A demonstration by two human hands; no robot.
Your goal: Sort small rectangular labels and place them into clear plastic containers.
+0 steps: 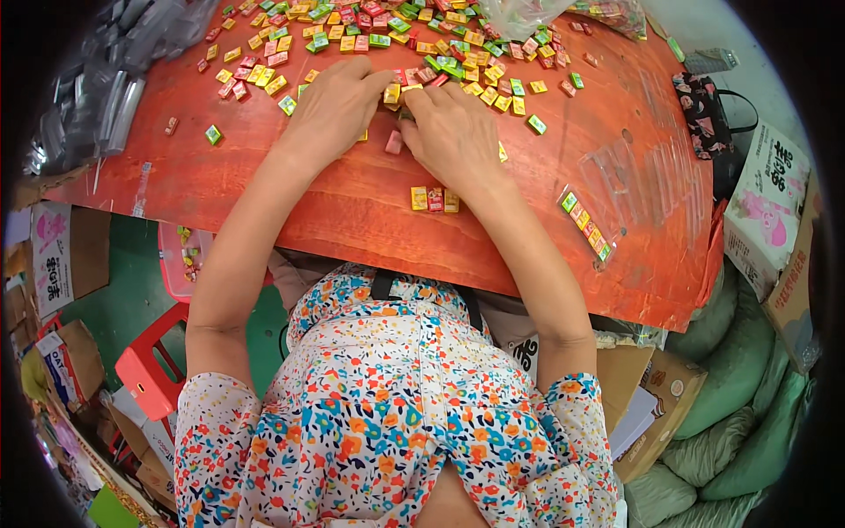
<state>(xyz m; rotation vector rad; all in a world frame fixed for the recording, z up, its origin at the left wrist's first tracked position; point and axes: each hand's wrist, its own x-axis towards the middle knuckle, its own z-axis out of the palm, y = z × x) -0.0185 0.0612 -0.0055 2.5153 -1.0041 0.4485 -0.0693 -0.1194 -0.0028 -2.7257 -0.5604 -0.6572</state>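
Many small candy-like boxes in yellow, green, red and pink lie loose on the red wooden table (pixel 352 198). My left hand (pixel 337 106) reaches among them with curled fingers, their tips at a small yellow box (pixel 392 94). Close against it, my right hand (pixel 453 130) is bent over the same spot, its fingertips partly hidden. By its thumb lies a pink box (pixel 394 142). Nearer to me, a short row of three boxes, yellow, red and yellow, has its red box (pixel 435 200) in the middle.
At the right, a clear strip pack (pixel 585 224) holds a row of boxes, beside empty clear plastic sleeves (pixel 647 180). Plastic sleeves (pixel 123 110) pile up at the far left. A floral bag (pixel 702 113) lies at the right edge. A red stool (pixel 151 374) stands below left.
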